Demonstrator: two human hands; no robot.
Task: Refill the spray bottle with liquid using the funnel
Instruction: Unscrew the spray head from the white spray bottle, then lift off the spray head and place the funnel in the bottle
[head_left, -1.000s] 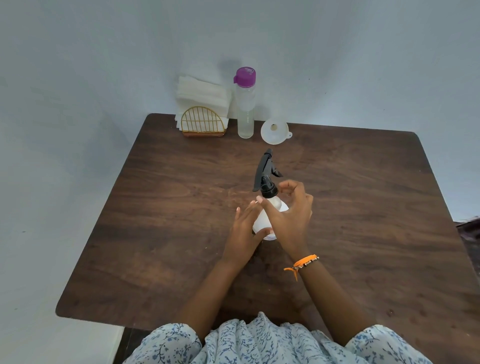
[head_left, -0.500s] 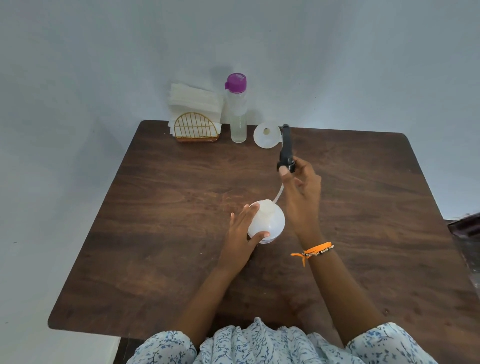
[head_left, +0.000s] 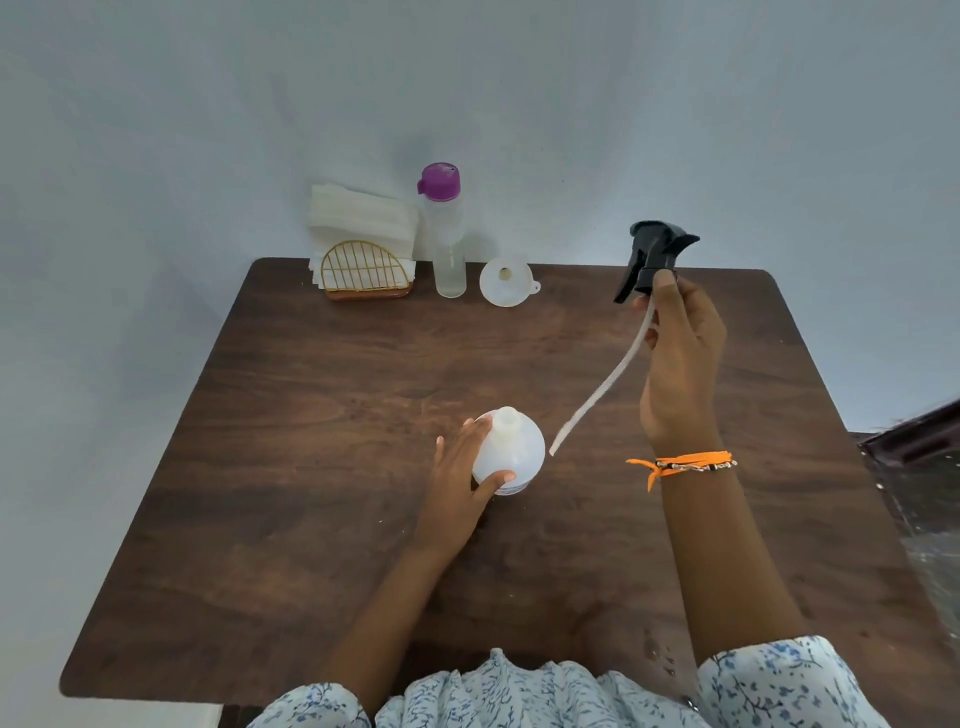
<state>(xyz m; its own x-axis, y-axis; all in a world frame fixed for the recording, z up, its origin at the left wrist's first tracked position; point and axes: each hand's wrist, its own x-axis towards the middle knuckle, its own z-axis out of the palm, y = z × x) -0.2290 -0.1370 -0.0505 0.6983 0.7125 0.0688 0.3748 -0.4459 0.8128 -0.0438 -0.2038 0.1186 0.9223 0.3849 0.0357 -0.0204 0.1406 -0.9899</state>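
Observation:
The white spray bottle (head_left: 511, 453) stands upright mid-table with its neck uncovered. My left hand (head_left: 460, 480) holds its body, fingers and thumb wrapped around it. My right hand (head_left: 680, 358) is raised to the right and pinches the black spray head (head_left: 652, 257), whose white dip tube (head_left: 602, 384) hangs clear of the bottle, its tip just right of it. A white funnel (head_left: 505, 283) lies at the back of the table. Left of the funnel stands a clear water bottle (head_left: 445, 234) with a purple cap.
A gold wire holder (head_left: 363, 273) with white napkins sits at the back left of the dark wooden table (head_left: 311, 467). A pale wall rises right behind the table. A dark object (head_left: 914, 441) lies past the right edge.
My right hand lifted the spray head up and to the right, pulling the dip tube fully out of the bottle. My left hand stayed on the bottle.

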